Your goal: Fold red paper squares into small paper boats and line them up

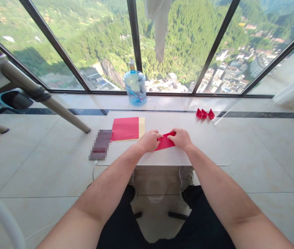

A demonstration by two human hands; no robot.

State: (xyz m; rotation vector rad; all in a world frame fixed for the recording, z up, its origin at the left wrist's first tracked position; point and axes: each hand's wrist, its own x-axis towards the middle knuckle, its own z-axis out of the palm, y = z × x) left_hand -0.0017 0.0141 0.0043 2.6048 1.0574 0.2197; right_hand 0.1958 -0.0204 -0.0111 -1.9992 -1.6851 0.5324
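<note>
A: ok so what are the hands up to?
B: both are on one red paper strip [164, 141] near the middle of the low white table [201, 148], close to its near edge; the left hand [150, 141] grips the left end with thumb and fingers, the right hand [180, 138] pinches the right end the same way, thumb on top; the strip slants a bit, right end farther from the person; can't tell if it's flat on the tabletop or slightly lifted.
A: any more paper around?
B: yep; a red sheet [125, 128] lies at the far left of the tabletop, with yellowish paper [141, 127] peeking out along its right side and a sliver along the near edge; then three little red folded pieces [204, 113] sit in a row by the far right corner, well apart from the hands.
A: and that blurry thing on the left?
B: a dark pixelated object [101, 144], too blocked out to identify; it's just beside the red sheet, with a white cable [93, 172] at its near end; past the table a blue water jug [136, 88] stands upright by the window frame [135, 38].
</note>
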